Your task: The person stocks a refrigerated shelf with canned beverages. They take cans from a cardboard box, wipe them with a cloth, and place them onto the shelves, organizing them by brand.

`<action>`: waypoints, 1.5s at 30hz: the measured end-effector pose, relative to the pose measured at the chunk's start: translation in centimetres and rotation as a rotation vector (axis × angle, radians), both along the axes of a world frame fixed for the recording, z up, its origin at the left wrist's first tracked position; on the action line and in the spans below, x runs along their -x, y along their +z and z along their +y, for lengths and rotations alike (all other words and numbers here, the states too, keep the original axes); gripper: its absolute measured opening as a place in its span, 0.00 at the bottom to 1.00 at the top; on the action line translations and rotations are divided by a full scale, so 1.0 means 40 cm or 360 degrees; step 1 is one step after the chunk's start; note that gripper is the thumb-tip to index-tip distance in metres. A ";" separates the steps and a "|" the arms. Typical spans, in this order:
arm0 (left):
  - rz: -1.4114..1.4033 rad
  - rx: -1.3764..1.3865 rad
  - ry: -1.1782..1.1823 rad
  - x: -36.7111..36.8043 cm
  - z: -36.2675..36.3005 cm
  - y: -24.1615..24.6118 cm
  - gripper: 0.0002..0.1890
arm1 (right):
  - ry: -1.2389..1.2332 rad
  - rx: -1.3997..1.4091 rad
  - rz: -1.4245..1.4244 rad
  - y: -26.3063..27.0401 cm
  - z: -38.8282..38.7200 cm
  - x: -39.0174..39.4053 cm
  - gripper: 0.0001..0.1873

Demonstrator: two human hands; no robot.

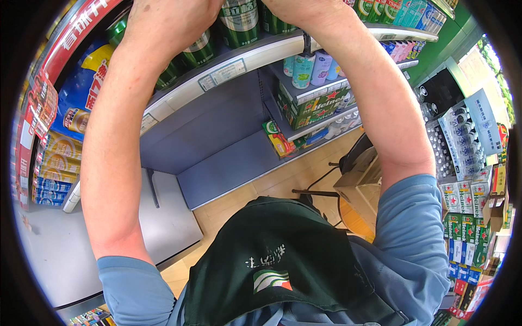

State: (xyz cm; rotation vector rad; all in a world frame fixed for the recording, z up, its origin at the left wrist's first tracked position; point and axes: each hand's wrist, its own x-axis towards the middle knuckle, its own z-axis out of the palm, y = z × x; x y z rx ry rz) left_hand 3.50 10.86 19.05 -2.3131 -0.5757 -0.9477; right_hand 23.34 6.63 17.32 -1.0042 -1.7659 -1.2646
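Both arms reach up to the upper shelf, and the frame's top edge cuts off the fingers. My left hand (175,18) is at the row of green beer cans, in front of some of them; whether it grips one is hidden. Between the hands a green and silver beer can (239,24) stands upright. My right hand (304,10) is over the shelf's front rail (281,49), beside another green can (279,22). Its fingers are out of sight too. A paper price label (222,73) sits in the rail.
Below are a grey shelf board (228,171), pastel cans (302,71) and a Heineken carton (322,108). A grey metal cabinet (171,220) stands left. At right are a cardboard box (359,183), a stool (357,218), bottled water (461,138) and stacked beer packs (467,226).
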 end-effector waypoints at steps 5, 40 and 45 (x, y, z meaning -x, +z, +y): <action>0.0019 -0.0098 -0.0068 0.000 0.022 0.001 0.18 | -0.0014 0.0061 -0.0043 0.012 -0.005 -0.013 0.03; 0.0078 -0.0079 0.0306 0.149 -0.047 -0.005 0.19 | 0.0254 0.0189 -0.0035 -0.003 0.001 0.122 0.03; 0.0078 -0.0147 0.0288 0.177 -0.002 -0.001 0.12 | 0.0034 0.0237 -0.0077 0.020 0.016 0.155 0.04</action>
